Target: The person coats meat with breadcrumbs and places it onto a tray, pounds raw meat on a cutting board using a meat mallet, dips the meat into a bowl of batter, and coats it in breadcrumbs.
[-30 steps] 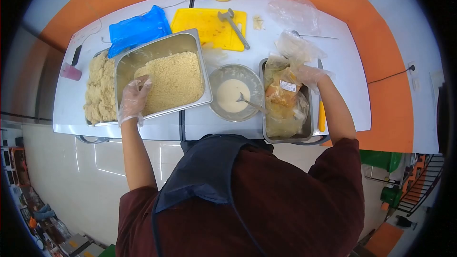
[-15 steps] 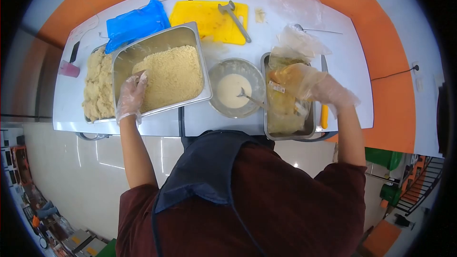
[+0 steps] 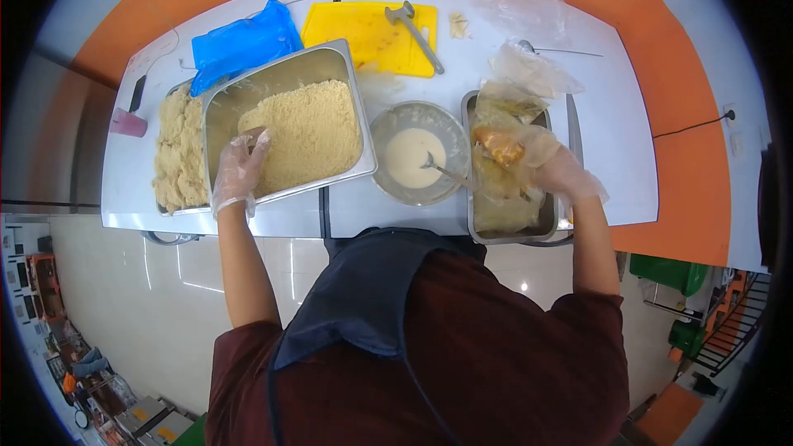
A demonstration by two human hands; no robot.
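Observation:
My left hand (image 3: 238,169), in a clear crumb-dusted glove, is inside the left part of a deep steel pan (image 3: 363,136) of pale breadcrumbs (image 3: 310,128). Its fingers are bent together around something small and brownish that I cannot make out. My right hand (image 3: 566,175), also gloved, grips a clear plastic bag (image 3: 541,149) over a narrow steel tray (image 3: 489,237). An orange-brown piece of food (image 3: 500,147) shows by the bag; whether it lies inside is unclear. Between the two containers stands a steel bowl (image 3: 380,136) of white batter (image 3: 409,157), with a spoon (image 3: 446,172) leaning in it.
Behind the pan lie a blue plastic bag (image 3: 248,43) and a yellow cutting board (image 3: 351,29) with a meat mallet (image 3: 415,40). A crumb-filled tray (image 3: 178,149) sits left, near a pink cup (image 3: 128,122). A knife (image 3: 573,128) lies beside the right tray.
My right hand has drawn down and left with the plastic bag, and the orange-brown food now shows more plainly. The left hand stays in the crumb pan. The whole view has shifted slightly.

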